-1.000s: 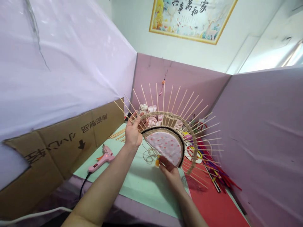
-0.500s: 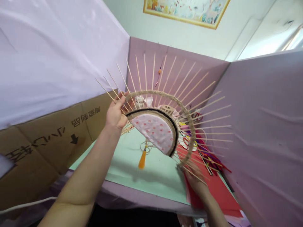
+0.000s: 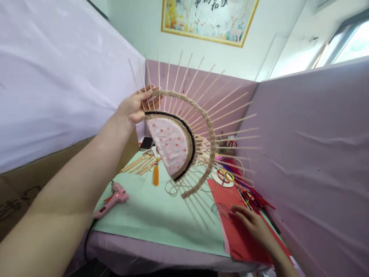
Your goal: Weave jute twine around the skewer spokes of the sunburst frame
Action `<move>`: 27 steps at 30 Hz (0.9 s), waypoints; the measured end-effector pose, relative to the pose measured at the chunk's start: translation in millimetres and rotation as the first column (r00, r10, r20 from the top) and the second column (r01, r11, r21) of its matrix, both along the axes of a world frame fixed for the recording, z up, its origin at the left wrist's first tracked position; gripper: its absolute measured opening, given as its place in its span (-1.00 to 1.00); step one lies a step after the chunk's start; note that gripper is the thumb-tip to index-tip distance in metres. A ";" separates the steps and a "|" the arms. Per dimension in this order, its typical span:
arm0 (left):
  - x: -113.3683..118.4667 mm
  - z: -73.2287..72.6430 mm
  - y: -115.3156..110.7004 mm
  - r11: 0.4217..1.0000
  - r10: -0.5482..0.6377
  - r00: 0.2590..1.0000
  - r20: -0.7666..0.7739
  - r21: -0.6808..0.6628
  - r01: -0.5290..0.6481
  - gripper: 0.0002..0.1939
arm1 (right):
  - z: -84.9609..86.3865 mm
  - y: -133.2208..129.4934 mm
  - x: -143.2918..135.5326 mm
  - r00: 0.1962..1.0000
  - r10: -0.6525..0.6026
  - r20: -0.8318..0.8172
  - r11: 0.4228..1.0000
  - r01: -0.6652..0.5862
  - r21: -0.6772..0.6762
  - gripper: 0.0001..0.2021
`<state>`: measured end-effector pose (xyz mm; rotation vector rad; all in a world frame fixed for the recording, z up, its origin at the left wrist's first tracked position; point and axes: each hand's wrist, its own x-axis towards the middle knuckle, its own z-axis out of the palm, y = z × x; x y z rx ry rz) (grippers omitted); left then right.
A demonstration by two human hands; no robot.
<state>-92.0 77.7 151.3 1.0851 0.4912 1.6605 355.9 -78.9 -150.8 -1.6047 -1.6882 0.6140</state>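
Note:
My left hand (image 3: 140,104) is closed on the upper left end of a half-round handmade fan (image 3: 170,146), raised above the table. Thin wooden sticks radiate from its pink, red-dotted cloth centre. A black band and tan braided cord edge the cloth, and a second tan braid (image 3: 211,134) arches farther out across the sticks. Behind the fan's straight edge an orange tassel (image 3: 155,175) shows; what it hangs from is unclear. Lower right, my right hand (image 3: 250,221) is off the fan, fingers stretched out above red sheets (image 3: 239,238).
A pink glue gun (image 3: 115,198) with a lit red light lies on the pale green table cover (image 3: 155,215). Loose sticks (image 3: 141,163) lie at the back left. A tape-like roll (image 3: 223,177) and coloured strips are at the right. Lilac panels (image 3: 311,154) enclose the table.
My right hand has let go of the fan's lower end and moved away to the right. The left hand has raised and turned the fan. The glue gun has come into view.

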 end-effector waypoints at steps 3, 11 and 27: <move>1.0 13.7 4.0 0.993 -0.101 0.987 -0.122 -0.069 0.094 -0.81 | 25.1 28.7 -2.3 0.995 0.023 -0.093 0.996 -0.014 0.089 -0.57; 28.0 1.7 6.6 0.939 -0.292 0.921 -0.258 -0.260 0.225 -0.71 | 141.3 135.6 -84.1 0.911 0.325 -0.253 0.899 -0.215 0.381 -0.63; 60.8 -75.3 -5.5 0.837 -0.499 0.826 -0.260 -0.391 0.383 -0.78 | 170.9 156.8 -179.7 0.536 0.523 -0.663 0.835 -0.479 0.272 -0.56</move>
